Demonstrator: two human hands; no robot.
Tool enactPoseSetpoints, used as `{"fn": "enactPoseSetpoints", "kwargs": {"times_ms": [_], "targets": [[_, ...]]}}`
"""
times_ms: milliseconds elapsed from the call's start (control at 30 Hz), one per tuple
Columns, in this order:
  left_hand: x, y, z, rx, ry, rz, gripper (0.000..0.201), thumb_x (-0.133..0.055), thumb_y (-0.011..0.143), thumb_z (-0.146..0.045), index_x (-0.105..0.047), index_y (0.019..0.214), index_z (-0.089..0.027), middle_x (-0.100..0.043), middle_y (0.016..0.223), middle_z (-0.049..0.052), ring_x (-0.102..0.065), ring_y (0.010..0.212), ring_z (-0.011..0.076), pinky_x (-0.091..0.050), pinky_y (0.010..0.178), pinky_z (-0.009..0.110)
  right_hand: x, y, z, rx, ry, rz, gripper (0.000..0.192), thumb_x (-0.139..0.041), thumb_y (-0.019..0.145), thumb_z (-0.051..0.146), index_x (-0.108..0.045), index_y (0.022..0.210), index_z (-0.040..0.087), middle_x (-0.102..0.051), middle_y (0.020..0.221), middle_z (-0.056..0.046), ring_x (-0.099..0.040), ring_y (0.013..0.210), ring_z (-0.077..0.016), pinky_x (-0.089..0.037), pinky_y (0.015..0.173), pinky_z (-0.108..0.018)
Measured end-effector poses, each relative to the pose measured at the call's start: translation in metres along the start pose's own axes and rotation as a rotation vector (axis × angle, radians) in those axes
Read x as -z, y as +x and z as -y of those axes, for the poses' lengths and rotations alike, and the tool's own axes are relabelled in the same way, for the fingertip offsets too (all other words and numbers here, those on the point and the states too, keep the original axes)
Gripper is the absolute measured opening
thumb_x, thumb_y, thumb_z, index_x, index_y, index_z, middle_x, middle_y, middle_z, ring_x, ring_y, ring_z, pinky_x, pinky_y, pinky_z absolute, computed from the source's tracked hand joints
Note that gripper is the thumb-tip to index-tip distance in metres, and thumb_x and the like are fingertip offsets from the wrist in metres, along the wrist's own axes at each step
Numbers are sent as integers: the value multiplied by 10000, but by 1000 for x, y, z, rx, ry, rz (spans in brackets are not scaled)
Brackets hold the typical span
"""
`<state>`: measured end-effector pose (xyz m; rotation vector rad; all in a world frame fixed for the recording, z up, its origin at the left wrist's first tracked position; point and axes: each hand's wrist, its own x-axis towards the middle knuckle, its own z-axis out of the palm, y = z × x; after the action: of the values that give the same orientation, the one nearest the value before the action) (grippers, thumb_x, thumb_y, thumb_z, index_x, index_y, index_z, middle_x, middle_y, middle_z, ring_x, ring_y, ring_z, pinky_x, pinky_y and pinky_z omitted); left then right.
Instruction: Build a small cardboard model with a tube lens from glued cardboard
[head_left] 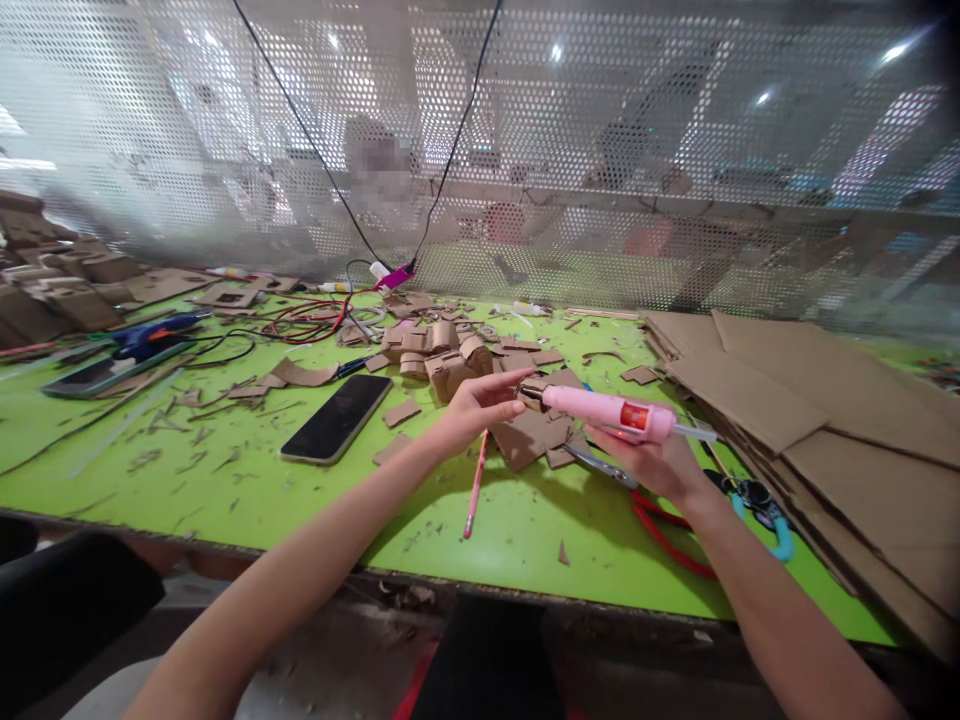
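Observation:
In my right hand (645, 460) is a pink hot glue gun (589, 405), its fingers wrapped round the handle. A clear glue stick (696, 432) pokes out of its back end. The gun's nozzle points left at a small cardboard piece (531, 392), which my left hand (480, 408) pinches between thumb and fingers. Whether the nozzle touches the cardboard, I cannot tell. Under the hands lie flat cardboard scraps (525, 435) and a pink pencil (476, 485). Scissors with red handles (671, 545) lie beneath my right wrist, partly hidden by it.
A black phone (337, 418) lies left of my hands. Rolled cardboard parts (446, 360) sit just behind them. Stacked cardboard sheets (810, 400) cover the right side, near teal-handled pliers (780, 535). A blue glue gun (157, 335) and a purple power strip (395, 277) with cords lie farther back.

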<state>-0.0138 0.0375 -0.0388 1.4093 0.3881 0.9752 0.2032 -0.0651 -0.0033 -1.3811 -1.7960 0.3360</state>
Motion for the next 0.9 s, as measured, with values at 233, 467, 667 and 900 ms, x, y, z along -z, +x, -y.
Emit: {"fn": "enactPoseSetpoints", "kwargs": {"times_ms": [233, 467, 667, 900], "targets": [[-1, 0, -2, -25, 55, -2, 492, -795, 657, -291, -676, 1131, -235, -706, 842, 35, -596, 667, 99, -511, 610, 211, 0, -1, 0, -12, -5, -18, 179, -605, 732, 273, -514, 590, 215, -498, 505, 34, -434, 460, -116, -348, 437, -237], [1, -1, 1, -26, 84, -11, 505, -780, 673, -290, -659, 1160, -229, -688, 776, 23, -574, 631, 94, -510, 590, 218, -1, -1, 2, 55, -100, -79, 272, -581, 716, 227, -387, 526, 220, -434, 477, 40, -383, 443, -109, -297, 435, -248], [1, 0, 2, -24, 106, -25, 511, -772, 672, -268, -656, 1166, -214, -700, 882, 49, -580, 673, 96, -498, 611, 214, -2, 0, 2, 84, -100, -131, 295, -559, 706, 215, -334, 516, 224, -394, 471, 43, -351, 440, -106, -272, 437, -254], [1, -1, 1, -12, 99, -18, 522, -771, 674, -287, -651, 1177, -213, -707, 885, 52, -587, 696, 105, -490, 621, 213, -3, -1, -1, 23, -72, -107, 257, -589, 713, 230, -400, 539, 215, -448, 490, 42, -395, 450, -107, -296, 443, -250]]}}
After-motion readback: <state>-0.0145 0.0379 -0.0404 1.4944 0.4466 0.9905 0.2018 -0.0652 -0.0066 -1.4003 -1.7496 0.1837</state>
